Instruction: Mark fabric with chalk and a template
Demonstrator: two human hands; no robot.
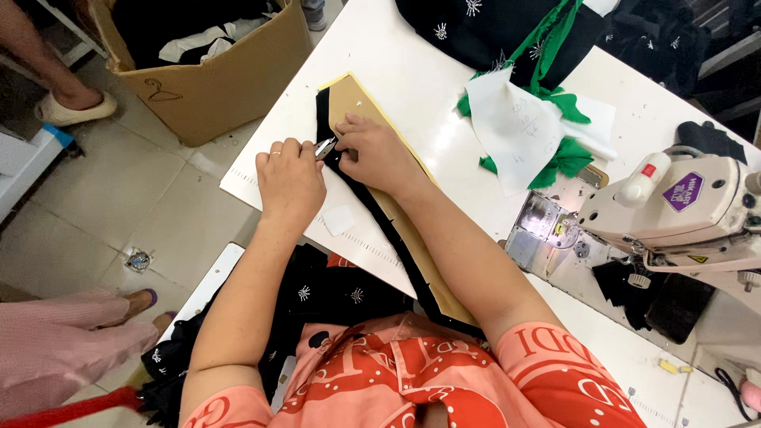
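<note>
The left hand is clamped on a small metal thread snipper, its tip at the edge of a strip of black cloth lying under a long tan cardboard pattern at the white table's middle. The right hand lies just beside, fingers together, pressing pattern and cloth flat. At 1 o'clock sit green cloth scraps under white paper slips; at 3 o'clock stands a cream sewing machine. A small white patch lies near the left wrist. At 11 o'clock, on the tiled floor, an open cardboard box holds dark garments.
</note>
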